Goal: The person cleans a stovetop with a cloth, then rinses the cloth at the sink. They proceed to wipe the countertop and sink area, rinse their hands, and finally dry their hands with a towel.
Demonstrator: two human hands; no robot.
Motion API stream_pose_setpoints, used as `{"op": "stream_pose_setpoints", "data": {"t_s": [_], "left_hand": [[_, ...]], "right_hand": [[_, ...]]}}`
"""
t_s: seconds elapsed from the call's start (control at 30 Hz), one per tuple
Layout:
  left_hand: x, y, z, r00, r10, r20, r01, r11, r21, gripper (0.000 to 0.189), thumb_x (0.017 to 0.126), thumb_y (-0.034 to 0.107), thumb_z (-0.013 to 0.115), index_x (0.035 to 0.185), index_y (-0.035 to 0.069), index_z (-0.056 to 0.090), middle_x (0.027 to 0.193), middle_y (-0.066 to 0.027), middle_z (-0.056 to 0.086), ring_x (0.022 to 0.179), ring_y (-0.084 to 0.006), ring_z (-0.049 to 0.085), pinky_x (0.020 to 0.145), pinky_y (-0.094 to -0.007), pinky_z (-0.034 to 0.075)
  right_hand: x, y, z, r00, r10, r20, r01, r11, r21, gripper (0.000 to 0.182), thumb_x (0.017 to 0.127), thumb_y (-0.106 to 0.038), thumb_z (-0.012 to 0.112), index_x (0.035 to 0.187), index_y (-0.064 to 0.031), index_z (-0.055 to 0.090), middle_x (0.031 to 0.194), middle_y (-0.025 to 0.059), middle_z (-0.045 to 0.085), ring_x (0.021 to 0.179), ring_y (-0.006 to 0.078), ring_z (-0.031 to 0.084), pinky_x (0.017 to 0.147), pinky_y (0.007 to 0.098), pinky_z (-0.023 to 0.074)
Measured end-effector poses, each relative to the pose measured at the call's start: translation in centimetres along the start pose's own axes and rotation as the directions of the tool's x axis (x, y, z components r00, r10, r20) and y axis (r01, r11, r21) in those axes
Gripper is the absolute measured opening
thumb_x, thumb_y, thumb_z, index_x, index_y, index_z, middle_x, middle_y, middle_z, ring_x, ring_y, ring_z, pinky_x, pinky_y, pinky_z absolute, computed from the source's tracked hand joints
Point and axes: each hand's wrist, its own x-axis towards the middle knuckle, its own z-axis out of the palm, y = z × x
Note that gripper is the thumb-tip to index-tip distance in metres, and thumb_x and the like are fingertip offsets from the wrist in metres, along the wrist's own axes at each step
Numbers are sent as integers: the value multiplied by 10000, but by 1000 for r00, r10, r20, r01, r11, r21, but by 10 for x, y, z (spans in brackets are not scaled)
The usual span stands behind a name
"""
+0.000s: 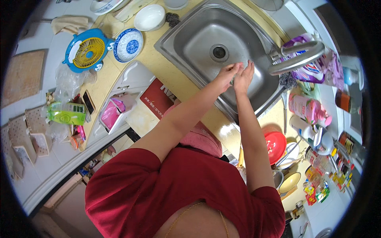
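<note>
Both of my hands are over the lower right part of a stainless steel sink basin (pixel 196 38), close to its drain (pixel 219 52). My left hand (pixel 227 76) has bent fingers whose tips meet or nearly meet my right hand (pixel 244 76). The right hand's fingers are extended and point away from me. Something small and dark shows between the two palms; whether it is an object or a shadow, I cannot tell. The curved metal faucet (pixel 297 64) reaches over the sink's right edge, to the right of my hands. No water stream is visible.
Left of the sink stand a white bowl (pixel 149 17), a blue-and-white dish (pixel 128 45) and a blue fan with a yellow grille (pixel 89 53). A steel scourer (pixel 287 81), pink pump bottle (pixel 308 108) and red plastic bowl (pixel 275 147) lie to the right. A phone (pixel 88 102) rests at left.
</note>
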Motion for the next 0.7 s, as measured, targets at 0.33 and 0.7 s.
{"op": "stream_pose_setpoints", "data": {"t_s": [0.33,0.7], "left_hand": [[25,18,-22,905,0,-426,106,968,226,413,806,503,514,744,95,517,715,-10,517,561,-173,470,408,-290,348],[23,28,-43,865,-49,-499,91,994,60,338,876,426,407,791,102,443,622,-42,464,368,-123,331,312,-246,240]], "right_hand": [[-20,5,-2,986,81,-143,-74,996,56,422,913,-300,323,1035,49,528,1005,245,528,1002,362,460,872,401,353],[-31,23,26,987,149,-60,-135,972,194,438,922,-345,323,1036,13,547,965,156,588,810,206,596,745,307,443]]}}
